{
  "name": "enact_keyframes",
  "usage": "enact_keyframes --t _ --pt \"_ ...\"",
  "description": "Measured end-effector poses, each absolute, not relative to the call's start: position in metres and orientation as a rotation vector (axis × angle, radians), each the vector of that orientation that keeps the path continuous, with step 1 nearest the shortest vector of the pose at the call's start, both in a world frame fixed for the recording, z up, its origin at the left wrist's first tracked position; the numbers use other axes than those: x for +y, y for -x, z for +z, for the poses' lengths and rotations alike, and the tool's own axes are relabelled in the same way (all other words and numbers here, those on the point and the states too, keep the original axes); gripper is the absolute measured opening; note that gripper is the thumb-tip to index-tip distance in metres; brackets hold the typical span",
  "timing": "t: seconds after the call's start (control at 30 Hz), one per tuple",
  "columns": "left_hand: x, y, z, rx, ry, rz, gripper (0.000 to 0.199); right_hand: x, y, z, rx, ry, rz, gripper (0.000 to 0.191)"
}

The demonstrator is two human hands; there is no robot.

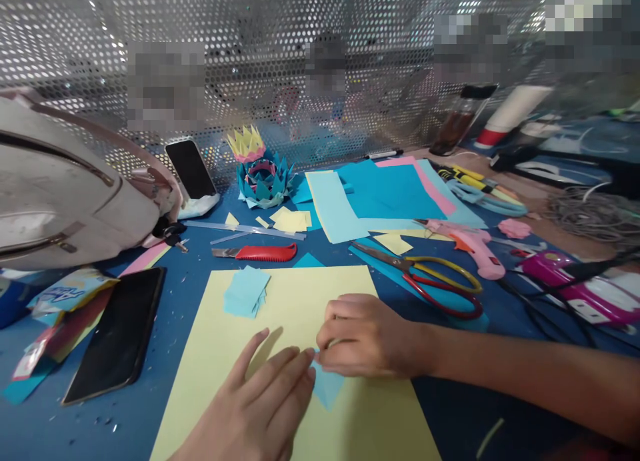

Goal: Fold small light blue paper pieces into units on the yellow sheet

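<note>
A small light blue paper piece [329, 386] lies on a large pale yellow sheet [195, 387], its lower corner pointing toward me. My left hand [265, 394] rests at its left edge, fingertips on the paper and little finger or thumb raised apart. From the right, my right hand [370, 337] has its fingers curled and pressed together at the paper's upper edge, where the fingertips of both hands meet. A stack of light blue squares [246, 291] sits near the sheet's upper left corner.
Beyond the sheet are a red cutter [266, 252], scissors [420, 274], a pink glue gun [473, 244], coloured papers [385, 191] and a folded paper flower [263, 177]. At left are a black phone [120, 334] and a bag [65, 181]; at right, a magenta power strip [575, 287].
</note>
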State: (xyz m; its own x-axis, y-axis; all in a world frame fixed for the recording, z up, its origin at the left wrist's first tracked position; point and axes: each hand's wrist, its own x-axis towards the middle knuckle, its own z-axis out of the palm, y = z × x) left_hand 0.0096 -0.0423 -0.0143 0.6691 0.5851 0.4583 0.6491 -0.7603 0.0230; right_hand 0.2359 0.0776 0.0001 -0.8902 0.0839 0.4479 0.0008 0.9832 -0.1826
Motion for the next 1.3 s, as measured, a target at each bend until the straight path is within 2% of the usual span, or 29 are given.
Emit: enact_keyframes --t 0.13,0.23,0.6,0.77,0.9,1.1,1.3 --pt "-0.041 -0.009 -0.016 -1.019 2.725 -0.677 0.029 0.088 -0.239 -0.001 -2.668 0.019 0.686 0.014" --pt "-0.041 -0.01 -0.015 -1.028 2.718 -0.656 0.03 0.094 -0.239 -0.002 -2.667 -0.016 0.8 0.016" --pt "-0.038 -0.01 -0.007 -0.982 2.712 -0.328 0.043 0.095 -0.239 0.001 -2.671 -0.035 0.704 0.013" --pt "-0.039 -0.008 -0.008 -1.008 2.739 -0.346 0.043 0.096 -0.239 -0.001 -2.656 -0.038 0.74 0.014" --pt "-0.04 -0.009 -0.013 -1.042 2.802 -0.42 0.046 0.091 -0.244 -0.001 -2.687 -0.025 0.565 0.015" --pt "-0.043 -0.01 -0.027 -1.109 2.81 -0.545 0.048 0.077 -0.26 0.009 -2.755 0.207 0.518 0.019" --pt "-0.046 -0.01 -0.019 -1.127 2.85 -0.471 0.053 0.065 -0.269 0.021 -2.775 0.398 0.549 0.023"
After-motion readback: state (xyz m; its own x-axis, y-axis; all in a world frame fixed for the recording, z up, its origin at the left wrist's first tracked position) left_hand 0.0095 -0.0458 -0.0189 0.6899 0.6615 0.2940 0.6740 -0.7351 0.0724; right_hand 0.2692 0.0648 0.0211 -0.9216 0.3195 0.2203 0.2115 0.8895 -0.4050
